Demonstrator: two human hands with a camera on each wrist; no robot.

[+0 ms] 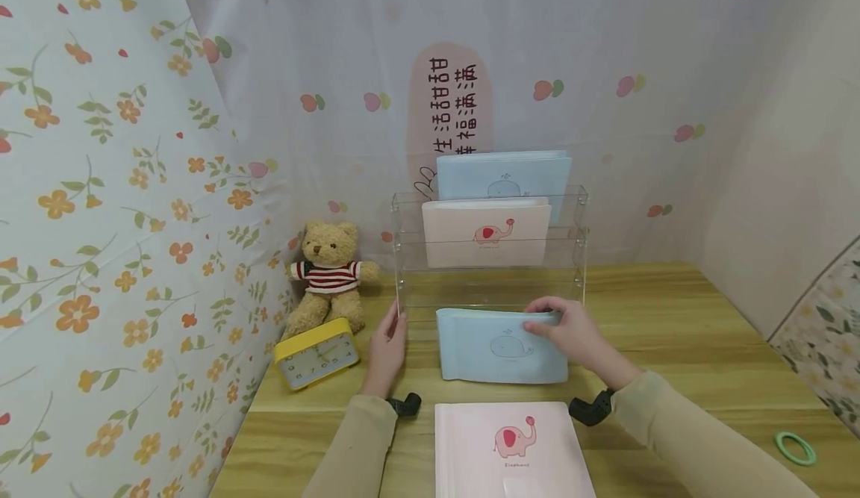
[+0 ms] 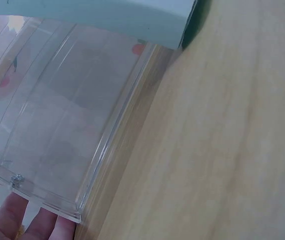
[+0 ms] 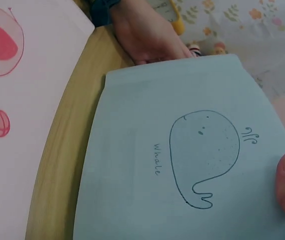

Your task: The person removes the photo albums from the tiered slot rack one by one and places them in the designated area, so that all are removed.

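A clear tiered rack [image 1: 581,289] stands at the back of the table. My left hand [image 1: 387,350] grips its lower left side; the left wrist view shows fingers [image 2: 40,225] beneath the rack's edge. My right hand [image 1: 569,331] pinches the upper right corner of a light blue album [image 1: 470,349] with a whale drawing. That album is upright in front of the rack, and the word "Whale" reads in the right wrist view. In the rack's upper tiers are a pink elephant album [image 1: 450,237] and, behind it, another blue whale album [image 1: 463,173].
Another pink elephant album [image 1: 470,446] lies flat at the table's front. A yellow clock [image 1: 319,356] and a teddy bear [image 1: 329,278] are left of the rack, near the floral wall covering. A green ring [image 1: 796,448] lies at the far right.
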